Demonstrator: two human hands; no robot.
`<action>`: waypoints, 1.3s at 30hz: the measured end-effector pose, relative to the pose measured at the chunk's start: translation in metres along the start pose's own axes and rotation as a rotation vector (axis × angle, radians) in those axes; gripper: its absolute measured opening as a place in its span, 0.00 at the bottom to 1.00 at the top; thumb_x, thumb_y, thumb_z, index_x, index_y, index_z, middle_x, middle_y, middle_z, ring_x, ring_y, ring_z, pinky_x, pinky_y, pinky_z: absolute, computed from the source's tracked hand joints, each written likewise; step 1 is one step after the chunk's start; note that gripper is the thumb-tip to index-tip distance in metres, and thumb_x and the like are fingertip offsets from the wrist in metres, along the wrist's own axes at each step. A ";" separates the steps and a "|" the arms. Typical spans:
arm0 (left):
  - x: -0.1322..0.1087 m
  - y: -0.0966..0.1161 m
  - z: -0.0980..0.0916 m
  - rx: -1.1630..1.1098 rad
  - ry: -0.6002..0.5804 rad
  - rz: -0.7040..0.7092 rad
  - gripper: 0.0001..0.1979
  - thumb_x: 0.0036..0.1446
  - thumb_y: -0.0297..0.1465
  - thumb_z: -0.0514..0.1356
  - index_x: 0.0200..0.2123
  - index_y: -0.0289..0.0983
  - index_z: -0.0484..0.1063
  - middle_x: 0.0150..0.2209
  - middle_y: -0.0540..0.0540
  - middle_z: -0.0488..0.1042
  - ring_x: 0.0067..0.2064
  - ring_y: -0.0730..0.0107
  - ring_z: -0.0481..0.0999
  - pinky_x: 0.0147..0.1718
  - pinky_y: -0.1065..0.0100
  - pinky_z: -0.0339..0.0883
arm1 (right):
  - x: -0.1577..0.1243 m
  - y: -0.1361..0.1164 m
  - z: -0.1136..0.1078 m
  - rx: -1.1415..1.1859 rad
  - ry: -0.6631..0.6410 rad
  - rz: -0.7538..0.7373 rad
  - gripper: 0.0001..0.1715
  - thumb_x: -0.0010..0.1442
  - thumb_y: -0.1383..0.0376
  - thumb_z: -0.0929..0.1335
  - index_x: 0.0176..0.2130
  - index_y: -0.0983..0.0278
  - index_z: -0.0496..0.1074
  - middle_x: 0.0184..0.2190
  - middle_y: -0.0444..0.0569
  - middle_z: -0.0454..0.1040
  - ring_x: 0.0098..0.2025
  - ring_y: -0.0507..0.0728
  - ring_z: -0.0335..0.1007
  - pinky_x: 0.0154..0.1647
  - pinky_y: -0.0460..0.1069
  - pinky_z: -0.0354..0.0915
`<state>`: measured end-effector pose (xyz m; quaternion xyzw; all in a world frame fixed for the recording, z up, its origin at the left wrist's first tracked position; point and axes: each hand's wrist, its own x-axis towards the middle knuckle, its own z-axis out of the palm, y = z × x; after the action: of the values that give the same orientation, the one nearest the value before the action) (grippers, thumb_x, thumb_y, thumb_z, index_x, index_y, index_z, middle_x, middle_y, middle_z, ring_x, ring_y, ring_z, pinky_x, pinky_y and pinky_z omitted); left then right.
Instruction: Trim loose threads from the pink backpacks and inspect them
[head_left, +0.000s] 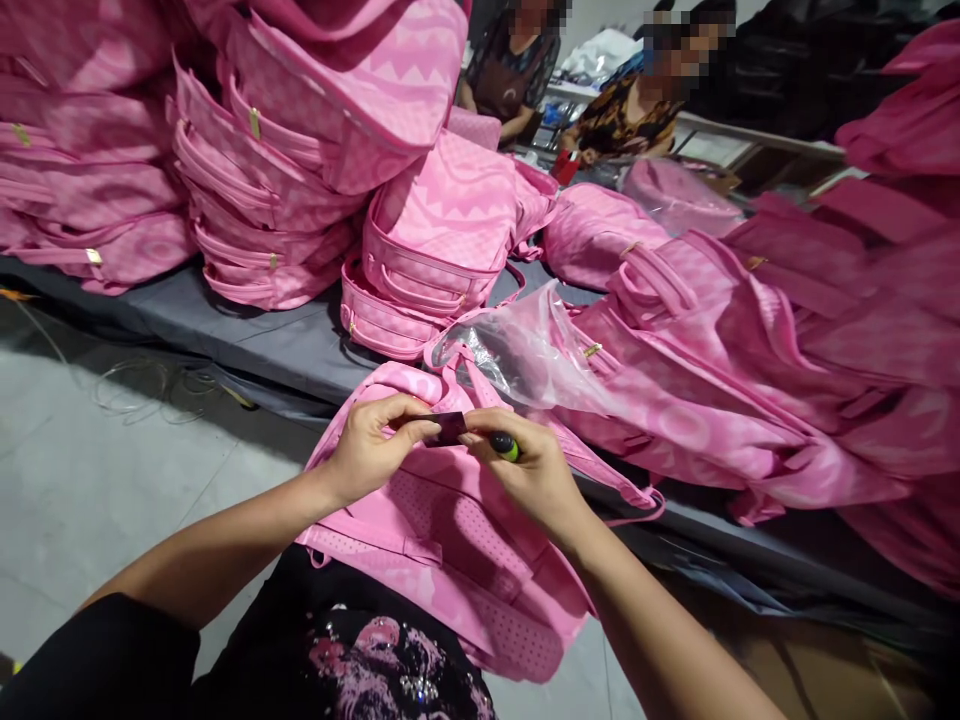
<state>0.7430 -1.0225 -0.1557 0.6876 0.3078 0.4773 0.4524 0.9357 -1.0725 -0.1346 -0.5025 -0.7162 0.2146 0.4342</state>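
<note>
My left hand (373, 445) pinches one end of a small dark purple, flat rectangular piece (448, 428), like a tag. At its other end are the closed fingers of my right hand (529, 465). That same hand also grips a tool with a black and green handle (505, 446); its working end is hidden in my palm. Beneath both hands a pink backpack (480, 600) leans against my lap and the table edge, its dotted mesh straps and back panel facing up. Just beyond my fingers, a clear plastic bag (532, 345) lies on the table side.
Tall stacks of pink backpacks stand at the left (262, 170) and right (862, 300) of the dark cloth-covered table (255, 350). A smaller pair of stacked backpacks (442, 230) sits between. Two people are across the table. Thin cord (135, 385) lies loose on the floor.
</note>
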 end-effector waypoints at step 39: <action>-0.067 -0.113 -0.057 0.488 0.004 -0.225 0.40 0.54 0.26 0.61 0.69 0.41 0.53 0.63 0.42 0.68 0.62 0.58 0.71 0.60 0.58 0.68 | 0.063 -0.015 0.105 -0.739 -0.802 -0.024 0.22 0.70 0.56 0.62 0.43 0.69 0.78 0.40 0.59 0.80 0.42 0.63 0.79 0.41 0.51 0.69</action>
<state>0.6672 -1.0164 -0.2768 0.7367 0.4891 0.3373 0.3229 0.8321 -1.0082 -0.1532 -0.4923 -0.8589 0.1184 -0.0764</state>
